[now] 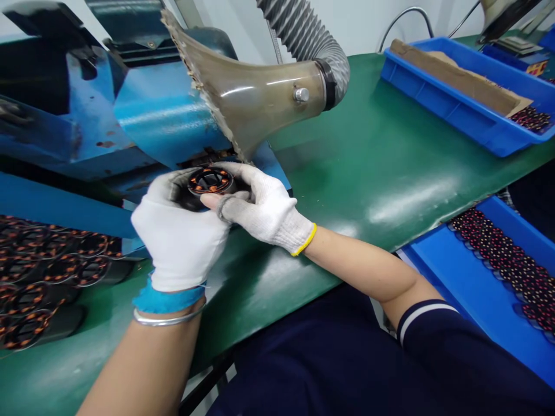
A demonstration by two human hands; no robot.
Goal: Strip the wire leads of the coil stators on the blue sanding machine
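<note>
Between my two gloved hands is a motor stator (211, 180), a dark ring with copper windings showing on its upper face. My left hand (180, 222), in a white glove with a blue cuff, wraps round its left side. From the right, my right hand (260, 202) grips it too, with the bare thumb tip at its near rim. Both hands are closed on the stator. It is just in front of a blue machine (169, 115), below the ragged edge of a translucent suction hood (260, 92). The stator's underside is hidden by the gloves.
Several more stators (34, 283) stand packed together at the left on the green tabletop (347, 173). A grey ribbed hose (303, 29) rises from the hood. A blue bin (455, 110) with cardboard stands at the back right; another blue tray (459, 294) holds rows of small dark parts.
</note>
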